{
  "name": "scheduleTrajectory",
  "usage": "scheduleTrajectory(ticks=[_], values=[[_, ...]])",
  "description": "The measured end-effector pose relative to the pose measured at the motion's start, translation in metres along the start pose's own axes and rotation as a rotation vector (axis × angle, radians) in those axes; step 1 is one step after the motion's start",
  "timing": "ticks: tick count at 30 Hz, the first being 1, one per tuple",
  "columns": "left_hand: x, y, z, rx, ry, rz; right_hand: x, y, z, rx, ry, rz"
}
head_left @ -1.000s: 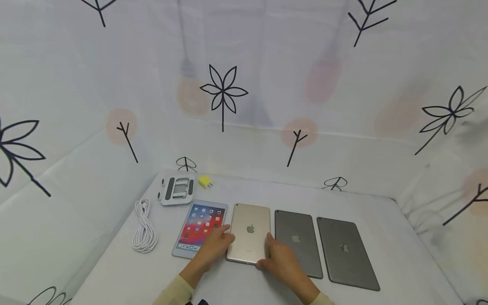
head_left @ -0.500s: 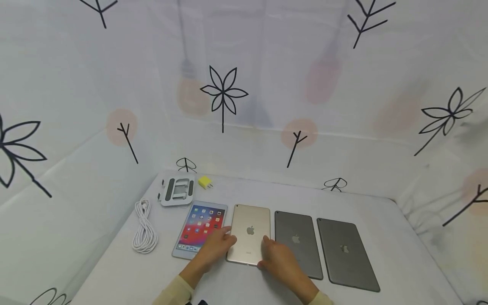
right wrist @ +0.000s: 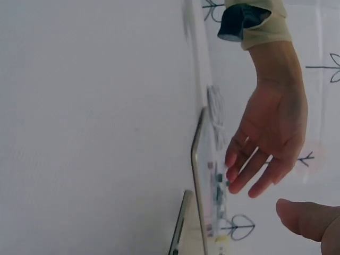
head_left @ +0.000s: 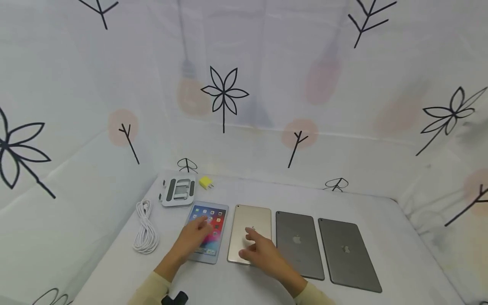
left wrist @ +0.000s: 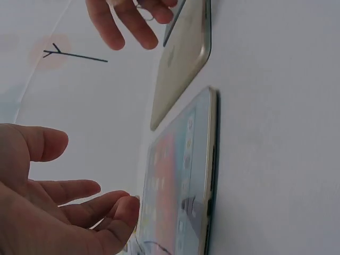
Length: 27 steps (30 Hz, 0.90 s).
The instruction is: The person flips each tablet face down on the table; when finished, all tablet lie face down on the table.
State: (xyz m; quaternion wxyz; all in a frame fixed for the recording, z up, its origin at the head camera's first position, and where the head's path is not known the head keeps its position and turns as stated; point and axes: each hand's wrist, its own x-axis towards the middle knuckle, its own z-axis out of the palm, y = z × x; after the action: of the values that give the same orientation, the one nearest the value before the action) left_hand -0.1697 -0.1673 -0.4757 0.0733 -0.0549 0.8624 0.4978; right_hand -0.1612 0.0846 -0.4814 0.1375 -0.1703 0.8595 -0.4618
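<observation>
In the head view a white-framed tablet with its screen lit (head_left: 218,231) lies face up. Over its left part hovers my left hand (head_left: 189,239), its fingers loosely bent and holding nothing. The left wrist view shows this hand (left wrist: 58,212) beside the screen; whether a fingertip touches the glass I cannot tell. To the right lies a gold tablet (head_left: 240,222), back side up. My right hand (head_left: 264,256) is above its lower right part, with thumb and fingers apart and nothing between them. The hand partly covers the gold tablet's logo.
Two dark grey tablets, a nearer one (head_left: 299,250) and one farther right (head_left: 348,256), lie back side up. A coiled white cable (head_left: 145,233), a folding silver stand (head_left: 178,190) and a yellow plug adapter (head_left: 206,182) lie at the left and back. Patterned cloth surrounds the table.
Both hands have let go of the gold tablet's sides. My left hand has moved left over the lit tablet; my right hand has lifted and shifted slightly left. The tablets stay in place.
</observation>
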Motion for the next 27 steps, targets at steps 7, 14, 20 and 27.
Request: scheduleTrajectory(ticks=[7, 14, 20, 27], values=[[0.008, -0.017, -0.038, 0.096, 0.097, -0.093, 0.016, -0.017, 0.027, 0.389, -0.056, 0.113], [0.013, -0.036, -0.043, 0.102, 0.103, -0.148, 0.029, -0.026, 0.048, 0.568, -0.118, 0.178], [0.012, -0.041, -0.041, 0.082, 0.090, -0.163, 0.033, -0.029, 0.058, 0.729, -0.131, 0.169], [0.010, -0.038, -0.040, 0.106, 0.081, -0.137, 0.036, -0.030, 0.064, 0.837, -0.110, 0.172]])
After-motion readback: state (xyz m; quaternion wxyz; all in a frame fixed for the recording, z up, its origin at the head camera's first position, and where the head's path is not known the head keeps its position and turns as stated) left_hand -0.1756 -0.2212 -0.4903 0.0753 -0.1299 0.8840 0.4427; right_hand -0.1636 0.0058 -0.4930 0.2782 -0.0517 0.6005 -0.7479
